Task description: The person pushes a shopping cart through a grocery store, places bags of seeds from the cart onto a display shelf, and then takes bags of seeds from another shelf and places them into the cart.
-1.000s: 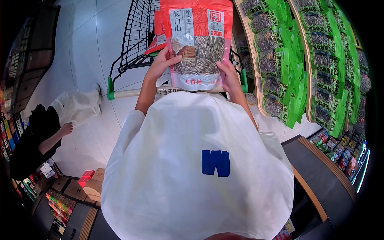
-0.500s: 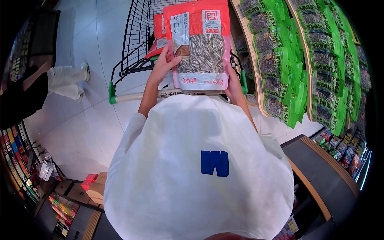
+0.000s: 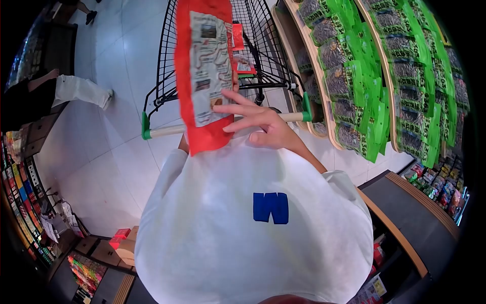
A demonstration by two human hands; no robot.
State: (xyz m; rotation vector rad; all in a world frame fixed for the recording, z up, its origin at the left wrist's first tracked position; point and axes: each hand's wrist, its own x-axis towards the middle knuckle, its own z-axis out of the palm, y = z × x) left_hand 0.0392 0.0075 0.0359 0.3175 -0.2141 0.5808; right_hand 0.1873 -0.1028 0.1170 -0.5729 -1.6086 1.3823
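The bag of sunflower seeds is upright over the cart handle, its red back with a pale printed panel facing me. My left hand is mostly hidden behind it; a little of the fingers shows at the bag's right edge, closed on it. My right hand is at the bag's lower right, fingers spread, fingertips at or just over the printed panel. Beyond the bag stands the black wire shopping cart, with more red packages inside. The cart's handle has green ends.
Wooden racks of green-topped seed bags stand close on the right. At left, a person in pale trousers is beside dark shelving. Grey counters and cardboard boxes flank me, on a tiled floor.
The bag has been turned from its front to its back and shifted left. My right hand has left the bag's right edge and now reaches across its lower back with fingers spread.
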